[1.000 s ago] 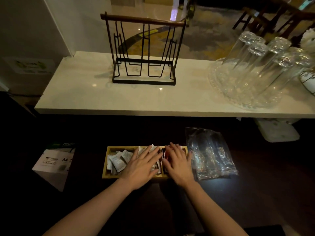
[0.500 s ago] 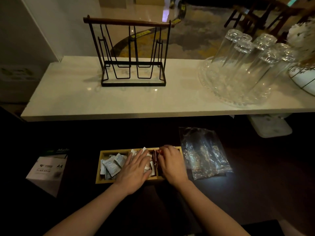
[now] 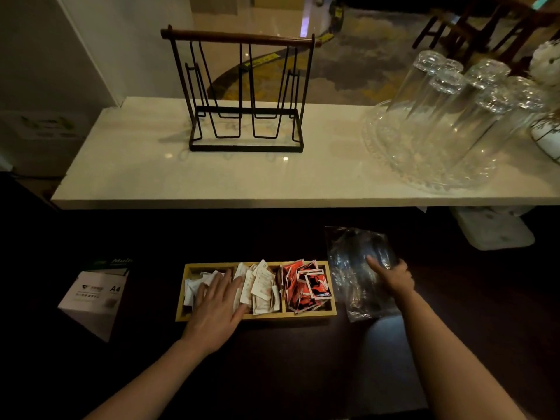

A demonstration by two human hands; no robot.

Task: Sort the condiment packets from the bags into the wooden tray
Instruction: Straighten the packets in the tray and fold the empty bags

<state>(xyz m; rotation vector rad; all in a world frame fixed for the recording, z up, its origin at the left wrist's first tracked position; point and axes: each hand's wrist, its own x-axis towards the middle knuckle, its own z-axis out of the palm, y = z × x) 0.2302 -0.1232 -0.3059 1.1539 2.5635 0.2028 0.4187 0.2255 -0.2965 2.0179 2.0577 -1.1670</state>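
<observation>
A wooden tray [image 3: 330, 312] with three compartments sits on the dark table. Grey-white packets [image 3: 192, 287] fill its left compartment, white packets [image 3: 262, 286] the middle and red packets [image 3: 306, 286] the right. My left hand [image 3: 216, 310] lies flat with fingers spread over the left and middle compartments. Right of the tray lie clear plastic bags [image 3: 354, 268] in a flat pile. My right hand [image 3: 392, 275] rests on top of the bags, fingers pressing down on them; whether it grips them I cannot tell.
A white A4 paper box [image 3: 94, 298] stands left of the tray. Above is a white marble shelf [image 3: 151, 177] with a black wire rack [image 3: 245, 95], upturned glasses [image 3: 454, 116] on a glass platter and a vase [image 3: 548, 137]. A white object [image 3: 494, 228] sits under the shelf.
My right hand has left the tray's right compartment and moved right onto the plastic bags, uncovering the red packets. My left hand has slid slightly left over the tray.
</observation>
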